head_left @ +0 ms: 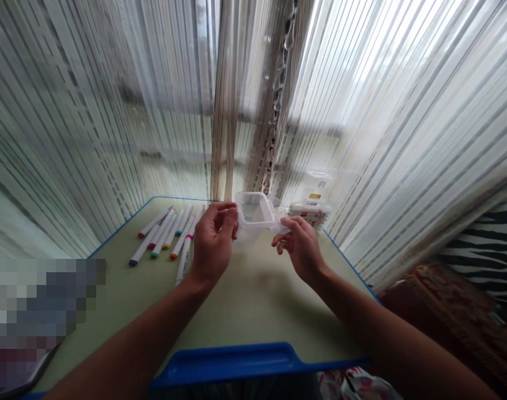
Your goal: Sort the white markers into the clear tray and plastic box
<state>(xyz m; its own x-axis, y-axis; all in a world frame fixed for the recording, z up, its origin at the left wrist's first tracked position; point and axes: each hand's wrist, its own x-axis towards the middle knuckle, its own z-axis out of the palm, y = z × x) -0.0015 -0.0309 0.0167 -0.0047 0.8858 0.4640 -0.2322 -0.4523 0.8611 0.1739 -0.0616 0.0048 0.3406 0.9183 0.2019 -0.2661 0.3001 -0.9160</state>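
Above the far part of the table I hold a small clear plastic container (255, 224) between both hands. Its rim faces up, and the see-through inside shows nothing I can make out. My left hand (217, 233) pinches its left edge with thumb and fingers. On the other side my right hand (300, 241) grips a clear flap, apparently the lid (279, 223), at its right edge. Several white markers (164, 229) with coloured ends lie in a loose group left of my left hand. One more marker (184, 260) lies partly behind my left wrist.
Behind my right hand stands a clear case (309, 211) with an upright lid and coloured contents. The pale table (253, 311) has a blue edge and a blue front tray (232, 358). String curtains (153, 111) hang close behind. A blurred-out block (32, 311) covers the left front corner.
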